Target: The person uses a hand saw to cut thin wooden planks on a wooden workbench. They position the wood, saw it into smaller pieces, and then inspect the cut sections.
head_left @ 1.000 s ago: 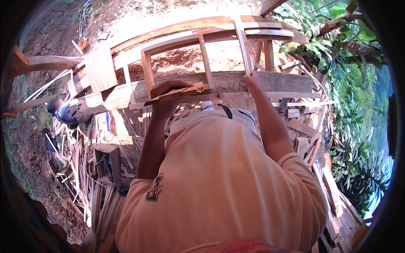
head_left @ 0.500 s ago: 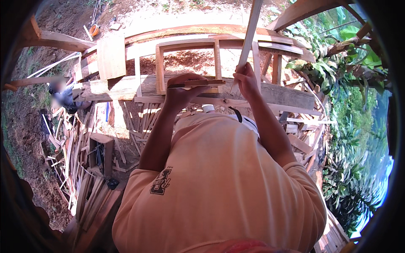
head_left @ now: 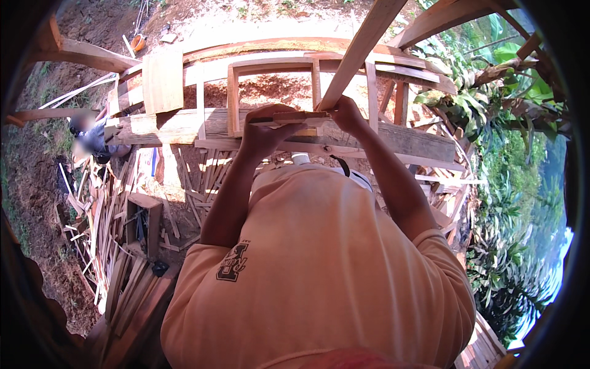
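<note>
My left hand (head_left: 261,132) is closed around a short, flat wooden piece (head_left: 301,117), with the thumb below it and the fingers above. A long wooden strip (head_left: 361,55) is gripped near its lower end by my right hand (head_left: 349,117). It slants up and away to the right, and its near end meets or nearly meets the right end of the short piece. Just beyond both hands, a rectangular wooden frame (head_left: 232,98) rests on a thick plank (head_left: 418,142). Whether the short piece is one part or two stacked layers is hard to make out.
A square board (head_left: 163,83) lies across the planks at left. Another person (head_left: 92,138) is low at far left. Scrap strips (head_left: 107,230) and an open wooden box (head_left: 145,218) sit below left. Timber posts (head_left: 439,24) stand at upper right, beside leafy plants (head_left: 504,246).
The long strip has tilted further right, and its near end has come over to the short piece. My right hand has moved slightly left and down. The short piece has turned slightly in my left hand.
</note>
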A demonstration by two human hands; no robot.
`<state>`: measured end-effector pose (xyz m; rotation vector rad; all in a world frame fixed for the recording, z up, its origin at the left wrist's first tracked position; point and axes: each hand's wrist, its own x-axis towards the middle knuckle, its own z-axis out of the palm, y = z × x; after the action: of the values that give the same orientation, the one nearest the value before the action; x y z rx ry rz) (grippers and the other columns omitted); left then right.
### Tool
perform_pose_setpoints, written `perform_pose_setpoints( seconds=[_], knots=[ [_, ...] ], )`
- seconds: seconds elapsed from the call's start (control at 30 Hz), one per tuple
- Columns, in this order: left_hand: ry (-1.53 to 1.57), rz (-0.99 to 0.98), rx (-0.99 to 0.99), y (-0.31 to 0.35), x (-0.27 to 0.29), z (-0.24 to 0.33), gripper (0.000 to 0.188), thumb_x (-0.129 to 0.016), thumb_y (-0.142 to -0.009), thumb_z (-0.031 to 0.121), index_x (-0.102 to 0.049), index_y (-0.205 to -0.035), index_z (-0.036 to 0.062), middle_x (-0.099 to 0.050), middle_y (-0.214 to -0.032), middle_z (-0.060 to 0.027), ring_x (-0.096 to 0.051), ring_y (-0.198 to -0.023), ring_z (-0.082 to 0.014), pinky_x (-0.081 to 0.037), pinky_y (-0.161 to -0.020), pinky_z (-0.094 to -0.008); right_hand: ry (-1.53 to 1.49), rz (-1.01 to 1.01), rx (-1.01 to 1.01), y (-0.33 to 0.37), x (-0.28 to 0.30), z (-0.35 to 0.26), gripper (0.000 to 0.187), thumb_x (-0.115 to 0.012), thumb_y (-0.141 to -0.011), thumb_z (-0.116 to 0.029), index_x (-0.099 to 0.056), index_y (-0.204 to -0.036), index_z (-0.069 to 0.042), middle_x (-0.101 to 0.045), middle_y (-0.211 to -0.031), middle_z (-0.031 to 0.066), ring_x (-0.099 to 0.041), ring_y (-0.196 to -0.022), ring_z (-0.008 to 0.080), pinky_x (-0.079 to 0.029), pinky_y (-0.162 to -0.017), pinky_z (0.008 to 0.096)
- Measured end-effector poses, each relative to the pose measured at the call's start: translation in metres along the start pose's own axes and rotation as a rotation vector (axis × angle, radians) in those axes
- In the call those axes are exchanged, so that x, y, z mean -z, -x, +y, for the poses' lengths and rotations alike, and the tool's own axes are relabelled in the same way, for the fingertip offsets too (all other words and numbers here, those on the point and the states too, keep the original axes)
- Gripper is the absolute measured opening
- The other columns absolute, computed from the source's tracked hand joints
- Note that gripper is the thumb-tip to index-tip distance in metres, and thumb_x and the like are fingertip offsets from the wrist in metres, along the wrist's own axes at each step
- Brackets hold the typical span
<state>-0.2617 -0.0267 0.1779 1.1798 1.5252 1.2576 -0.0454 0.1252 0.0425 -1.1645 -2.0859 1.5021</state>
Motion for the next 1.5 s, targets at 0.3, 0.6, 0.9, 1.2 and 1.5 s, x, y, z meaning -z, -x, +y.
perform_pose_setpoints(
  seconds=[0.3, 0.6, 0.9, 1.2, 1.5],
  knots=[
    [0.021, -0.034, -0.056, 0.002, 0.0, -0.003, 0.024, -0.09, -0.078, 0.006, -0.077, -0.098, 0.0032, -0.077, -0.094, -0.0033, -0.071, -0.087, -0.0096, -0.058, -0.079, -0.0267, -0.068, 0.13, -0.007, 0.008, -0.015, 0.006, 0.021, -0.079, -0.085, -0.013, -0.077, -0.101, 0.0, -0.078, -0.096, 0.0164, -0.075, -0.091, 0.0267, -0.057, -0.081, 0.0392],
    [0.052, -0.018, -0.024, 0.002, -0.001, -0.004, 0.024, -0.09, -0.079, 0.008, -0.078, -0.099, 0.003, -0.077, -0.094, -0.004, -0.071, -0.088, -0.0097, -0.058, -0.079, -0.0271, -0.013, -0.001, 0.107, 0.007, -0.048, 0.015, 0.017, -0.07, -0.09, -0.011, -0.074, -0.102, -0.001, -0.075, -0.094, 0.0202, -0.074, -0.088, 0.0346, -0.056, -0.078, 0.0423],
    [0.044, -0.006, -0.044, 0.002, 0.0, -0.004, 0.026, -0.091, -0.079, 0.01, -0.078, -0.1, 0.0037, -0.078, -0.095, -0.0045, -0.072, -0.088, -0.0099, -0.059, -0.079, -0.0277, 0.063, -0.068, 0.109, -0.002, -0.053, 0.021, 0.018, -0.066, -0.092, -0.014, -0.073, -0.103, -0.002, -0.074, -0.093, 0.0219, -0.072, -0.087, 0.0391, -0.055, -0.076, 0.0453],
    [0.046, 0.001, -0.029, 0.003, 0.0, -0.005, 0.025, -0.09, -0.079, 0.009, -0.078, -0.1, 0.0039, -0.078, -0.095, -0.0045, -0.072, -0.088, -0.01, -0.059, -0.079, -0.0279, 0.35, -0.118, 0.148, -0.006, -0.059, 0.049, 0.017, -0.063, -0.094, -0.019, -0.07, -0.097, -0.004, -0.071, -0.093, 0.0183, -0.069, -0.088, 0.0372, -0.053, -0.076, 0.0455],
    [0.044, 0.006, -0.046, 0.001, -0.002, 0.001, 0.021, -0.089, -0.08, 0.008, -0.079, -0.098, 0.0045, -0.078, -0.094, -0.0039, -0.072, -0.087, -0.0103, -0.058, -0.08, -0.0279, 0.4, -0.086, 0.056, -0.012, -0.067, 0.058, 0.022, -0.071, -0.086, -0.02, -0.073, -0.102, -0.005, -0.073, -0.092, 0.0205, -0.071, -0.09, 0.0401, -0.056, -0.078, 0.0483]
  ],
)
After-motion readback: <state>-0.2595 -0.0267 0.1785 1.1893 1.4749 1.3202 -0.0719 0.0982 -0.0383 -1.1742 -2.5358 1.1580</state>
